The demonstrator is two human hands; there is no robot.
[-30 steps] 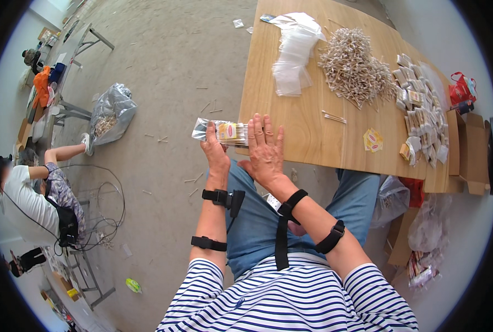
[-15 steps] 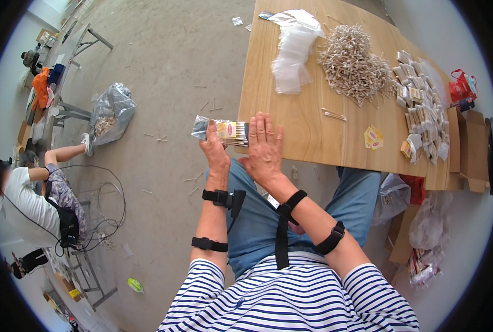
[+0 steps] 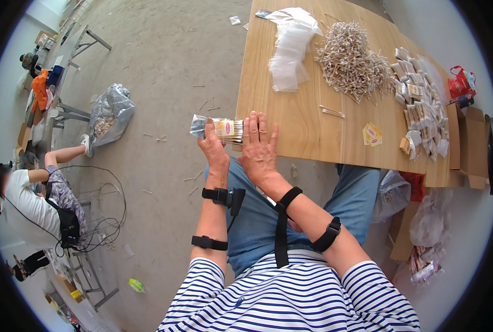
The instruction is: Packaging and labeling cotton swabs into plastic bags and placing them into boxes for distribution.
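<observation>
**Small clear packet held at the near table edge**

Striped shirt and blue jeans fill the lower frame; both forearms carry black straps at wrist and mid-arm.

Left hand: fingers closed on a small clear packet with a yellow-and-red label and thin sticks inside. Packet lies roughly level, just off the near left corner of the wooden table, above the floor.

Right hand: fingers straight and spread, not gripping; flat against the right end of the packet, fingertips reaching the table edge.

On the table, nearest first: two loose sticks near the middle; a yellow label card to the right; a spread of filled packets along the right side; a large heap of wooden sticks farther back; a pile of empty clear bags at the far left part.

Right of the table: an open cardboard box and a red bag.

Left, on the concrete floor: a silver sack holding sticks. Another person sits at the left rim, beside cables.
</observation>
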